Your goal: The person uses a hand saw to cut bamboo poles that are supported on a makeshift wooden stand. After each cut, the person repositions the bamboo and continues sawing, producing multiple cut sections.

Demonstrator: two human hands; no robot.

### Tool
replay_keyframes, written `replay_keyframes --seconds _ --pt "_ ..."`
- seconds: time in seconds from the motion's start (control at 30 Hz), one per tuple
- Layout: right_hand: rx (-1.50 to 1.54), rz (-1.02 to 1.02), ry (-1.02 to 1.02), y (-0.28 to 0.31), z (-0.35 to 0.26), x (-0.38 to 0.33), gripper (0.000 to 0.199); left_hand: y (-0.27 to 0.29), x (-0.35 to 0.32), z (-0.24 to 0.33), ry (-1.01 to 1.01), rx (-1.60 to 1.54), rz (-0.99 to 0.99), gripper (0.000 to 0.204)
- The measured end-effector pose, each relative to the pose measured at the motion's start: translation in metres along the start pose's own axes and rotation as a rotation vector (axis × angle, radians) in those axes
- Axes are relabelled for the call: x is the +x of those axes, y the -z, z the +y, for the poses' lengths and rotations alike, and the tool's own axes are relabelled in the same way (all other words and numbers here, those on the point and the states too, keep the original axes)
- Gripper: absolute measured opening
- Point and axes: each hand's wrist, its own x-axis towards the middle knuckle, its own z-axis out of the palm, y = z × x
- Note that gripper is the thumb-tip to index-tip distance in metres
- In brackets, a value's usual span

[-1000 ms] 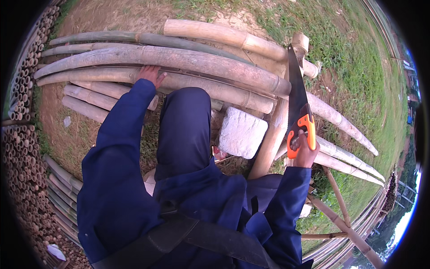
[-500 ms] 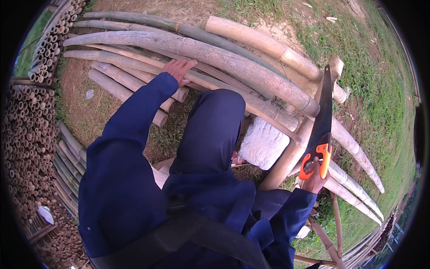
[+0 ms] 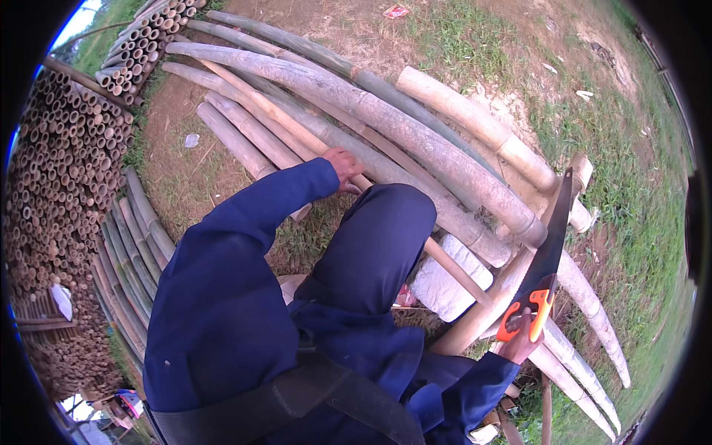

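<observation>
Thin pole (image 3: 456, 271): slants from the upper left, passes behind the bent knee (image 3: 386, 237), crosses above the block (image 3: 437, 285) by its upper right edge, and ends over the left edge of the crosspiece (image 3: 475, 330).
Left hand (image 3: 343, 165): fingers curled round the thin pole just beyond the knee; how tight the hold is, I cannot tell.
Right hand (image 3: 521, 341): closed round the orange handle of the saw (image 3: 545, 259).
Saw: blade pointing up and away, over the crosspiece's right edge and just beside the end of the thick pole (image 3: 378, 115); contact cannot be told.
Thick pole: its right end lies at the crosspiece's upper part, beyond the thin pole.
Just changed: the thin pole has come nearer the body, out from beside the thick pole, and its end has swung lower along the crosspiece; the saw is still held upright.
Bearing on the work: the thin pole seems to be the piece being handled now, while the saw looks idle.
</observation>
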Motion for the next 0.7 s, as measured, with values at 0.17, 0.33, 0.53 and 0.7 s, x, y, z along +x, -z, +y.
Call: replay_keyframes --seconds 0.17,0.33,0.53,0.7 --pt "0.003 0.005 -0.013 0.004 0.001 0.002 0.021 0.029 0.028 0.008 0.087 0.094 -0.041 0.053" --pt "0.007 -0.008 0.02 0.004 0.006 0.001 0.023 0.008 0.033 0.006 0.104 0.124 0.148 0.051" --pt "0.013 -0.006 -0.014 0.002 -0.003 -0.004 0.024 -0.005 0.015 -0.026 -0.009 0.022 -0.087 0.057" --pt "0.028 -0.006 0.005 0.004 0.001 -0.007 0.023 0.034 0.019 -0.025 0.076 0.03 -0.326 0.066"
